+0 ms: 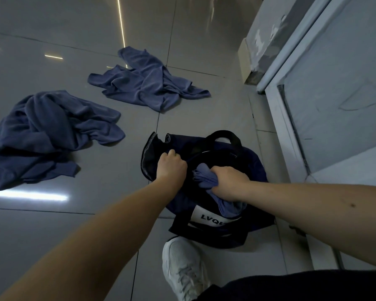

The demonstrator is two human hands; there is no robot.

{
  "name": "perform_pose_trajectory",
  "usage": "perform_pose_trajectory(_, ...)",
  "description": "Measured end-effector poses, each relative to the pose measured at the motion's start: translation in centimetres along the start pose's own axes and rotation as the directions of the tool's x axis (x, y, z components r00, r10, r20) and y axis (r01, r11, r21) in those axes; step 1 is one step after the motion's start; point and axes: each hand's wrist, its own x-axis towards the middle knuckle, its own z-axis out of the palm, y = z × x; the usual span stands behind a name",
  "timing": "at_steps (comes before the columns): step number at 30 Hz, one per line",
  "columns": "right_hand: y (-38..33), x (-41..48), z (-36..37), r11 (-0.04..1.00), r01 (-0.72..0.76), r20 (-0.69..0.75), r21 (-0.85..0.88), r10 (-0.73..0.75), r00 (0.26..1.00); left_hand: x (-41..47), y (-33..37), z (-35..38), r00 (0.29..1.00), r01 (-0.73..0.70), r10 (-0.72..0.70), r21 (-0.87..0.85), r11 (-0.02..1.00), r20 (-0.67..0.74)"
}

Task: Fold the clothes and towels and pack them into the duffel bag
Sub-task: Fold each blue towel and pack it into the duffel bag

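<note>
A dark navy duffel bag (245, 161) with black handles and a white label lies open on the tiled floor. My left hand (170, 168) grips the bag's opening edge, fingers curled. In my right hand (228, 182) is a bunched blue towel (205, 177), held over the bag's mouth, with part of it hanging toward the label. A crumpled blue towel (148, 83) lies further away on the floor. On the left lies a larger heap of dark blue cloth (41, 135).
A white sneaker (182, 268) stands on the floor just in front of the bag. A pale door frame and glass panel (291, 127) run along the right side. Glossy grey tiles (52, 224) surround the bag.
</note>
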Motion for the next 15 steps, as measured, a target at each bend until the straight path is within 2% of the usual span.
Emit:
perform_pose_trajectory(3,-0.1,0.0,-0.8,0.995,-0.013,-0.045,0.097,0.017,0.999,0.0,-0.6,-0.4,0.992,0.077,-0.093,-0.172,0.982,-0.085)
perform_pose_trajectory(6,-0.9,0.3,-2.0,0.979,-0.035,-0.095,0.203,0.055,0.994,-0.3,-1.2,-1.8,0.964,0.147,-0.222,-0.402,0.904,-0.145)
perform_pose_trajectory(9,-2.1,0.6,-2.5,0.972,-0.066,-0.067,0.227,0.083,0.994,-1.0,-1.2,-3.1,0.934,0.216,-0.350,-0.677,0.703,-0.066)
perform_pose_trajectory(11,-2.7,1.0,-2.2,0.964,-0.108,-0.059,0.242,0.125,0.990,-1.5,-0.9,-3.5,0.919,0.253,-0.393,-0.768,0.588,0.001)
perform_pose_trajectory(15,-3.2,2.0,-1.8,0.923,-0.197,-0.138,0.330,0.254,0.957,-2.0,-0.5,-4.2,0.906,0.257,-0.423,-0.832,0.492,0.030)
